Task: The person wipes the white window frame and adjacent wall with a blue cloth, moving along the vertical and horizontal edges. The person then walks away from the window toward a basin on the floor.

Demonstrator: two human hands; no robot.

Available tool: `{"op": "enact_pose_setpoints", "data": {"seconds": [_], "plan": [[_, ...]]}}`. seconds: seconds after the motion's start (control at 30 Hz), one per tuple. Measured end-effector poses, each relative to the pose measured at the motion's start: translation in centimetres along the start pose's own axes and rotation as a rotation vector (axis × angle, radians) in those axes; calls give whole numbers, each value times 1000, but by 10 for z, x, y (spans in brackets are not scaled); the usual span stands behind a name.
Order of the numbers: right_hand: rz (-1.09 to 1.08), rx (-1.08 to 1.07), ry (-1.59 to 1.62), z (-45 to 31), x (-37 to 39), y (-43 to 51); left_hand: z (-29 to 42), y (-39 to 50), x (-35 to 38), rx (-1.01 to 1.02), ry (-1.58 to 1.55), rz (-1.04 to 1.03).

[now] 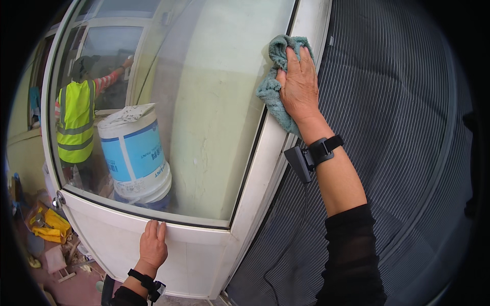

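A white-framed door (252, 172) with a large glass pane (214, 114) stands in front of me. My right hand (300, 82) presses a bunched green terry cloth (273, 90) against the upright frame along the pane's right edge, fingers on top of the cloth. Lower down, my left hand (154, 244) rests its fingertips on the white rail under the glass and holds nothing; its thumb is hidden. Both wrists carry black straps with small devices. A round metal knob (58, 200) sits at the door's left edge.
Through the glass, stacked paint buckets (134, 153) and a person in a yellow vest (76, 118), arm raised to a window, are visible. A dark corrugated sheet (383, 114) lies to the right, with a cable hanging before it. A yellow bag (51, 225) and debris cover the floor at left.
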State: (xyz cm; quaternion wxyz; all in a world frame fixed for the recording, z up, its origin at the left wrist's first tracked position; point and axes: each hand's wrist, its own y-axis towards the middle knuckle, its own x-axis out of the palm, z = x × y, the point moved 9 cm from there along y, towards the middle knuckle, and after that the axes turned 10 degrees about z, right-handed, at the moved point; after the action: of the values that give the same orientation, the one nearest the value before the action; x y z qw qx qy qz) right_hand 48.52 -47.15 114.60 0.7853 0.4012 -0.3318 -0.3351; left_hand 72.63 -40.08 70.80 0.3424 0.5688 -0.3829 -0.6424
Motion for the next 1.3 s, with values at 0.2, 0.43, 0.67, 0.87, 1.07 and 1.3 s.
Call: {"op": "enact_pose_setpoints", "data": {"seconds": [0.2, 0.43, 0.67, 0.87, 1.07, 1.3], "plan": [[137, 121, -10, 47, 28, 64, -1, 1, 2, -39, 8, 20], [150, 228, 247, 10, -9, -25, 1, 0, 10, -27, 13, -29], [103, 490, 580, 43, -39, -65, 2, 3, 9, 30, 70, -76], [305, 471, 333, 150, -23, 31, 3, 6, 5, 33, 56, -106], [364, 336, 339, 188, 11, 120, 10, 15, -1, 9, 44, -115], [206, 212, 173, 192, 61, 179, 14, 23, -6, -23, 5, -96]]}}
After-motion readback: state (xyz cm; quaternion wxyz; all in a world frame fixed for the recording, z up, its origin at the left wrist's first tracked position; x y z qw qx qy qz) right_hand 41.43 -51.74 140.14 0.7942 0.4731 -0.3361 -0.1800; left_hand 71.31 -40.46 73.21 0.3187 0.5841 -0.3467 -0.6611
